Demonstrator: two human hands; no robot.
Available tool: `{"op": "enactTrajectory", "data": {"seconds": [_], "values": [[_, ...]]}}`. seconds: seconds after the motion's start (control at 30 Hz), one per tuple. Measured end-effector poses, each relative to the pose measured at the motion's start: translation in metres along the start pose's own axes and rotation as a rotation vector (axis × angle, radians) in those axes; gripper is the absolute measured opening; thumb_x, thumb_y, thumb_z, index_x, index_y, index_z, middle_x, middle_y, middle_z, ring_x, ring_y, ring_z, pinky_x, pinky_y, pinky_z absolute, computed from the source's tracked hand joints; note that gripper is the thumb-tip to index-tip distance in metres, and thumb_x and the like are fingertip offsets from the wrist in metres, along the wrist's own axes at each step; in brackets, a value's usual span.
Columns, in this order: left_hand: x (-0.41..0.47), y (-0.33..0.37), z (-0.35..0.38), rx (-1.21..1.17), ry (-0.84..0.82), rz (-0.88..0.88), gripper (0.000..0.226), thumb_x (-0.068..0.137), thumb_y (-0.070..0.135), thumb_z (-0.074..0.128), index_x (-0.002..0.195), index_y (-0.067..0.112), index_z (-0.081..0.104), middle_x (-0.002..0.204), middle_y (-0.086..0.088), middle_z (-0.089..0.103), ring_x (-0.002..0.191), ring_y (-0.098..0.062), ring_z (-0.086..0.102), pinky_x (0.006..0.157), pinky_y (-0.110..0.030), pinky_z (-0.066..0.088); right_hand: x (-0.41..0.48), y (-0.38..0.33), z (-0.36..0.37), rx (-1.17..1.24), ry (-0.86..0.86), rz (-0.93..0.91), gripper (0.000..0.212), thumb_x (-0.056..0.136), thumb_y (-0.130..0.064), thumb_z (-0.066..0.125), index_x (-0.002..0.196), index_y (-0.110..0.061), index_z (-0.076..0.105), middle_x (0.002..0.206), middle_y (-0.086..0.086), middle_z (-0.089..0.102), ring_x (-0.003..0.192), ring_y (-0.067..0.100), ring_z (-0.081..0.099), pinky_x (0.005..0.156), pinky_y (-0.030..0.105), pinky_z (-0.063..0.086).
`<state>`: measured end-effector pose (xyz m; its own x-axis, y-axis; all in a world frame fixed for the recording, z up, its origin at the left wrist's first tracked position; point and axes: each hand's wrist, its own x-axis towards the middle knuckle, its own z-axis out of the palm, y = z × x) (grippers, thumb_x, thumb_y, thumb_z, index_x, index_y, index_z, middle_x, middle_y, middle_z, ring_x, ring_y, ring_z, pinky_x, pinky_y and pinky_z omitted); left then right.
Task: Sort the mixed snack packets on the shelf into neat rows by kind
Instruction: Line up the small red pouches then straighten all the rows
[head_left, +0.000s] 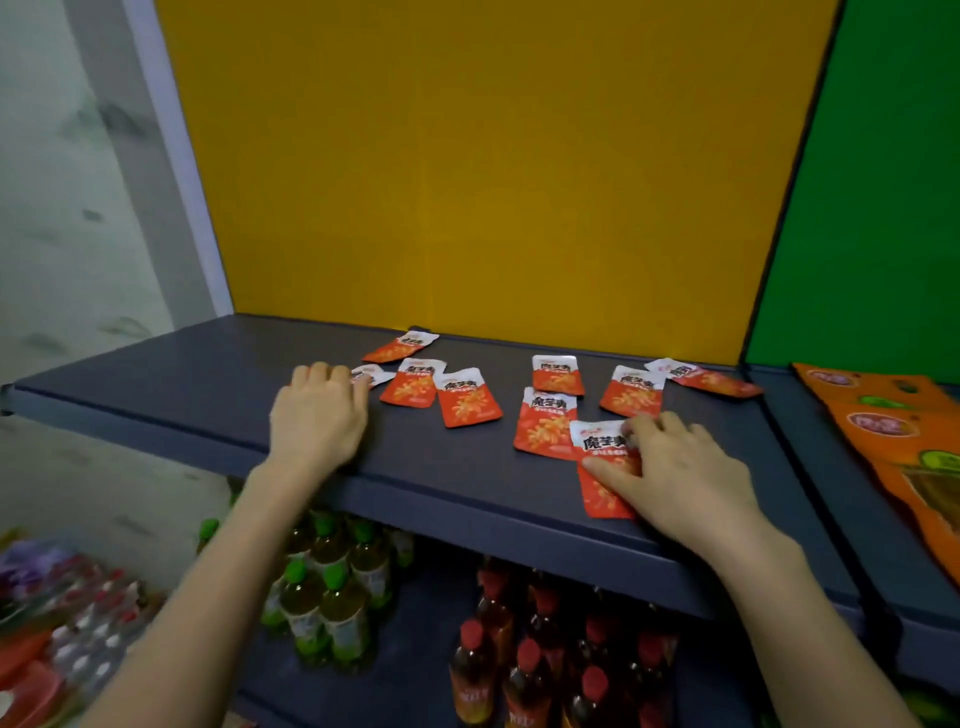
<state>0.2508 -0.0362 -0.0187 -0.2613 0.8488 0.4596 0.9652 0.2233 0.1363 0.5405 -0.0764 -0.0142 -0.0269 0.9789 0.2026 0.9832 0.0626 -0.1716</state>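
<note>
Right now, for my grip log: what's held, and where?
Right hand pinches the front packet by its right side; left hand grips nothing, fingertips on the leftmost packet.

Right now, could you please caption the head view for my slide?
Right hand grips the front red packet; left hand rests on the dark shelf among scattered red packets.
</note>
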Motion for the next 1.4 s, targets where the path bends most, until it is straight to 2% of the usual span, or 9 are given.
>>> {"op": "enactTrajectory", "data": {"seconds": [0.27, 0.4, 0.7, 0.83, 0.97, 1.07, 1.17, 1.3, 1.4], "values": [[0.076, -0.024, 0.028, 0.089, -0.359, -0.06, 0.069, 0.089, 0.058, 0.04, 0.13, 0.003, 0.047, 0.139, -0.022, 0.041, 0.127, -0.037, 0.038, 0.102, -0.043, 0.035, 0.015, 0.018, -0.018, 0.228, -0.143, 0.097, 0.059, 0.084, -0.045, 0.061, 0.134, -0.02, 0.041, 0.13, 0.002, 0.05, 0.121, 0.019, 0.046, 0.098, 0.031, 0.037], [0.092, -0.035, 0.024, -0.232, -0.5, -0.127, 0.058, 0.076, 0.056, 0.064, 0.093, 0.001, 0.059, 0.101, -0.019, 0.063, 0.087, -0.03, 0.056, 0.066, -0.032, 0.041, 0.027, 0.02, -0.036, 0.283, -0.175, 0.193, 0.043, 0.086, -0.027, 0.063, 0.122, -0.015, 0.043, 0.105, 0.002, 0.052, 0.092, 0.016, 0.049, 0.07, 0.028, 0.04], [0.086, 0.0, 0.019, -0.984, -0.44, -0.064, 0.022, 0.08, 0.028, 0.071, 0.077, 0.022, 0.05, 0.077, 0.002, 0.059, 0.066, -0.013, 0.057, 0.056, -0.025, 0.043, 0.103, 0.005, -0.016, 0.817, 0.138, 0.421, 0.04, 0.089, -0.012, 0.06, 0.125, -0.005, 0.045, 0.108, 0.012, 0.058, 0.098, 0.026, 0.058, 0.075, 0.033, 0.049], [0.09, 0.022, 0.046, -0.601, -0.395, 0.076, 0.054, 0.075, 0.049, 0.066, 0.114, 0.013, 0.058, 0.12, -0.012, 0.061, 0.112, -0.03, 0.056, 0.095, -0.04, 0.046, 0.123, 0.001, 0.01, 0.647, 0.163, 0.526, 0.043, 0.089, -0.02, 0.057, 0.126, -0.004, 0.044, 0.128, 0.018, 0.056, 0.116, 0.033, 0.054, 0.095, 0.04, 0.046], [0.089, 0.024, 0.049, -0.174, -0.309, 0.094, 0.09, 0.078, 0.065, 0.053, 0.137, 0.001, 0.031, 0.143, -0.021, 0.035, 0.133, -0.036, 0.032, 0.106, -0.045, 0.03, 0.126, 0.001, 0.022, 0.429, 0.172, 0.518, 0.047, 0.089, -0.024, 0.055, 0.129, -0.002, 0.044, 0.133, 0.019, 0.049, 0.123, 0.034, 0.047, 0.095, 0.038, 0.041], [0.097, 0.024, 0.045, -0.224, -0.406, 0.081, 0.088, 0.074, 0.061, 0.062, 0.132, 0.001, 0.035, 0.135, -0.018, 0.047, 0.127, -0.034, 0.043, 0.101, -0.042, 0.037, 0.129, 0.002, 0.025, 0.339, 0.214, 0.504, 0.053, 0.088, -0.031, 0.056, 0.13, -0.002, 0.046, 0.137, 0.019, 0.041, 0.129, 0.035, 0.038, 0.103, 0.04, 0.035], [0.106, 0.027, 0.036, -0.414, -0.589, 0.041, 0.061, 0.074, 0.046, 0.071, 0.11, 0.002, 0.048, 0.089, -0.008, 0.062, 0.083, -0.023, 0.061, 0.069, -0.031, 0.046, 0.13, 0.003, 0.029, 0.281, 0.186, 0.507, 0.059, 0.087, -0.04, 0.054, 0.131, -0.002, 0.045, 0.138, 0.02, 0.042, 0.131, 0.035, 0.035, 0.104, 0.041, 0.034], [0.115, 0.027, 0.037, -0.575, -0.663, -0.003, 0.075, 0.072, 0.031, 0.078, 0.132, 0.001, 0.043, 0.128, -0.014, 0.055, 0.112, -0.029, 0.056, 0.081, -0.031, 0.045, 0.131, 0.001, 0.031, 0.24, 0.174, 0.525, 0.07, 0.085, -0.053, 0.052, 0.134, -0.005, 0.04, 0.141, 0.02, 0.04, 0.132, 0.035, 0.034, 0.101, 0.043, 0.037], [0.114, 0.026, 0.042, -0.619, -0.615, 0.039, 0.062, 0.073, 0.024, 0.076, 0.125, 0.003, 0.048, 0.125, -0.015, 0.058, 0.109, -0.031, 0.058, 0.089, -0.036, 0.048, 0.133, -0.003, 0.032, 0.209, 0.157, 0.56, 0.085, 0.078, -0.061, 0.059, 0.136, -0.003, 0.035, 0.142, 0.019, 0.039, 0.133, 0.036, 0.032, 0.101, 0.044, 0.038]]}}
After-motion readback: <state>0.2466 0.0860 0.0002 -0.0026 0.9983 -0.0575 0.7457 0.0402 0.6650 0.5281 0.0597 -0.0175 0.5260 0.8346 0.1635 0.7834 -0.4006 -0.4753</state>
